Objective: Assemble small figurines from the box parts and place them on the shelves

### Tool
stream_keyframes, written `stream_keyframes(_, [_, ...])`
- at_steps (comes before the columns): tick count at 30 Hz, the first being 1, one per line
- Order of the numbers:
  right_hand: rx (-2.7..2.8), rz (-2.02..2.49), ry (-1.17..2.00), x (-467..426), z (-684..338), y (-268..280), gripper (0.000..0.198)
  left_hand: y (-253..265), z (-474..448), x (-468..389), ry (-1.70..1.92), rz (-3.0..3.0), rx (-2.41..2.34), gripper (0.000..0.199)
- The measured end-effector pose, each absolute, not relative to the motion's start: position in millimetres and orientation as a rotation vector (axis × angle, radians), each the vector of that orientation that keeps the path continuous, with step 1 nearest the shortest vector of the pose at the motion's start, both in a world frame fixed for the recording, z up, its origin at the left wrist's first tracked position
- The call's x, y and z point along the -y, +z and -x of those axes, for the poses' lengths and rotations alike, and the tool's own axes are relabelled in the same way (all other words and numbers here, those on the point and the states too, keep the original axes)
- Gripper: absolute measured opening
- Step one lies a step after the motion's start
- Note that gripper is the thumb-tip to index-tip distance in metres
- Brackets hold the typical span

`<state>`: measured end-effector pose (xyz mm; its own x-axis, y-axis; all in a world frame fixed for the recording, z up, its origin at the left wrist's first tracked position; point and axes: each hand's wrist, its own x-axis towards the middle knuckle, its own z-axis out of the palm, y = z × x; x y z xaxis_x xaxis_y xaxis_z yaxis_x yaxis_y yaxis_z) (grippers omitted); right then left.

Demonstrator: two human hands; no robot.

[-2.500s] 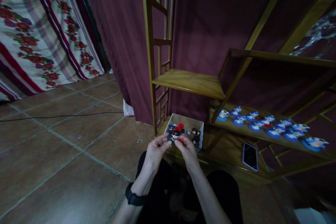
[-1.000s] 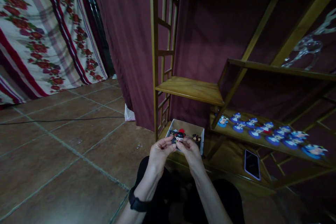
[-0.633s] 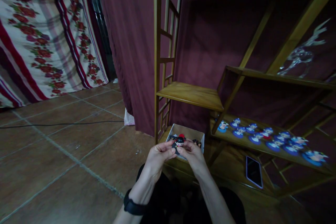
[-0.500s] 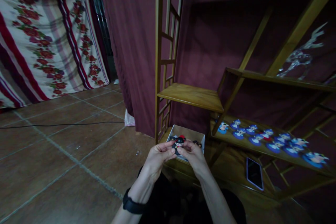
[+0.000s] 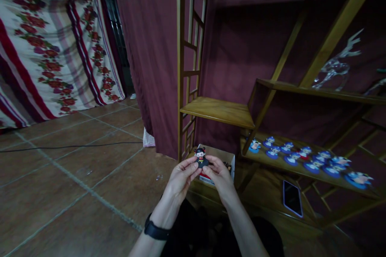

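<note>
A small doll figurine (image 5: 200, 158) with black hair buns, a pale face and a dark base is held upright between my two hands. My left hand (image 5: 183, 172) pinches its left side with thumb and fingers. On the other side, my right hand (image 5: 219, 172) grips the base the same way. Just behind and below the hands stands an open white box (image 5: 223, 155) on the low shelf, with more dark and red figurines partly visible inside. My hands hide much of the box's contents.
A wooden display shelf (image 5: 220, 111) rises in front. Several blue-based figurines (image 5: 292, 158) line a board on the right, below a clear glass deer (image 5: 336, 68). A phone (image 5: 292, 198) lies on the lowest board. A cable (image 5: 72, 145) crosses the tiled floor at left.
The figurine has been turned and tipped upright, so its face and front now show clearly. Both hands stay on it in nearly the same place. The view has shifted slightly.
</note>
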<state>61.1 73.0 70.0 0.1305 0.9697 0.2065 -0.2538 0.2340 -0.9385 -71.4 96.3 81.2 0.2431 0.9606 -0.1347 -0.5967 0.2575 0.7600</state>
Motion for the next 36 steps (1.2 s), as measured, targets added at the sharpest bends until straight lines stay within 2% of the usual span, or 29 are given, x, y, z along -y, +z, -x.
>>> stream_keyframes(5, [1.077,0.907,1.041,-71.6,-59.2,79.4,0.035,92.3,70.2,-93.0,1.204,-0.781,-0.632,0.040])
stream_keyframes(11, [1.069,0.902,1.008,-66.6,-55.8,89.2,0.038,94.0,69.2,-93.1,1.175,-0.783,-0.545,0.036])
stream_keyframes(20, [1.120,0.938,0.876,-58.9,-53.4,98.9,0.032,97.8,68.3,-90.2,1.125,-0.703,-0.475,0.035])
stream_keyframes(28, [1.025,0.851,0.982,-68.4,-60.3,85.7,0.031,94.6,54.2,-91.2,1.307,-0.895,-0.585,0.044])
stream_keyframes(36, [0.926,0.807,1.015,-70.0,-59.9,83.0,0.031,96.1,51.5,-93.2,1.342,-0.968,-0.656,0.043])
